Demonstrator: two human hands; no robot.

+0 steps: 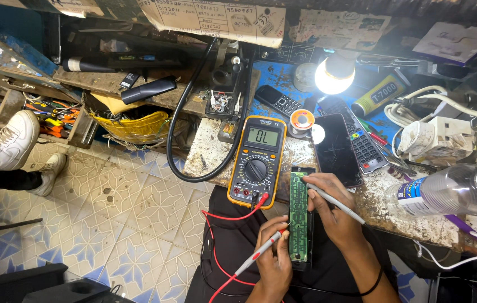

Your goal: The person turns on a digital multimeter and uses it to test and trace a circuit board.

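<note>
A long narrow green circuit board [299, 216] lies lengthwise over my lap at the bench's front edge. My left hand [275, 255] grips the red-tipped test probe [258, 253] beside the board's lower end, fingers resting against the board. My right hand [332, 210] holds the grey probe [335, 202], its tip touching the board's upper part. Red leads [224, 216] run to the yellow-cased multimeter [257, 161], which lies on the bench left of the board with its display lit.
A black smartphone [336, 149], a keypad phone [364, 147], a solder spool [302, 119] and a lit bulb [335, 74] crowd the bench. A clear plastic bottle [446, 191] lies at right. Another person's white shoes [16, 140] rest on the tiled floor at left.
</note>
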